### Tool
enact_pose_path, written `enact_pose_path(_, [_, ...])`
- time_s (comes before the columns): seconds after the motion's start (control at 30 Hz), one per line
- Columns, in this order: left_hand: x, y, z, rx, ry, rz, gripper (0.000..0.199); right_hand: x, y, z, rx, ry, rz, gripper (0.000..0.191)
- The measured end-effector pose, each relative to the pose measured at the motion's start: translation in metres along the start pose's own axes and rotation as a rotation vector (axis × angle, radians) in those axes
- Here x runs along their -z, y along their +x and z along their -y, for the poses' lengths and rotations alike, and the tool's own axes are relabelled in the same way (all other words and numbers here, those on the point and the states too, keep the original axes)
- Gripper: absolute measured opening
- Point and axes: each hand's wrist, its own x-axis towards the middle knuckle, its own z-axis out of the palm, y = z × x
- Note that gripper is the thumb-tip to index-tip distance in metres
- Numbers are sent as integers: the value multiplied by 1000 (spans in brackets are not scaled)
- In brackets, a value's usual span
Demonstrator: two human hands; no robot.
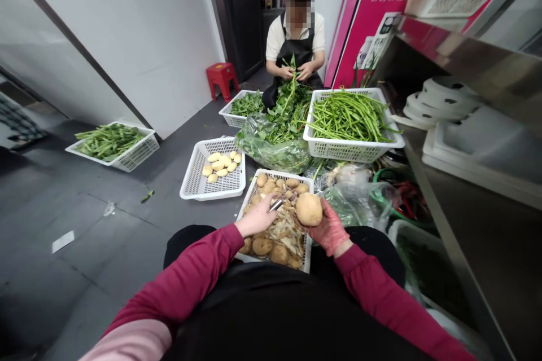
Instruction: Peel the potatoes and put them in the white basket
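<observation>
Floor: dark grey tile, dotted with vegetable baskets; a white scrap lay on it to the left, and a foot set on that could have slid
Left hand: bare, its fingers closed around a metal-handled tool over the peelings; the working end could not be made out, but with a sharp edge there, a slip off a curved surface might have nicked the opposite fingers
Right hand: in a thin reddish glove, clamped on a large potato; the two hands stood apart, with a gap between tool and potato
Large potato: held up near the right rim of the potato basket; being round, and perhaps damp, it could have rolled out of a loosened grip and dropped outside
Peelings: heaped among brown potatoes in that same basket; such mixing could have buried a potato from view
Potato basket: between the person's knees, where a shifted leg might have knocked it
Pale potatoes: in a separate white basket beyond; a careless throw could have bruised them
Co-worker: seated opposite, both hands on a green stem; the plastic bag crowding the space between could have snagged a basket
</observation>
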Motion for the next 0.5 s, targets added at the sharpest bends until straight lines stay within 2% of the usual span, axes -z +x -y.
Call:
enact_pose_path(0.07, [13, -14, -15, -74, -3, 11, 59, -4, 2, 0, -11, 74, 32, 43])
enact_pose_path(0.13, [25, -21, -31, -85, 45, 40, 57, -8, 3, -1, -28, 143, 34, 35])
enact_pose_path(0.27, [34, -13, -61, -78, 182, 83, 57, -17, 7, -1, -54, 218, -6, 33])
enact_pose_path(0.37, [22, -1, -75, -63, 254, 113, 52, -25, 12, 0, -58, 244, -74, 31])
enact_pose_path(0.5, [-17, -9, -78, 7, 209, 60, 53, -27, 22, 1, -32, 233, -234, 28])
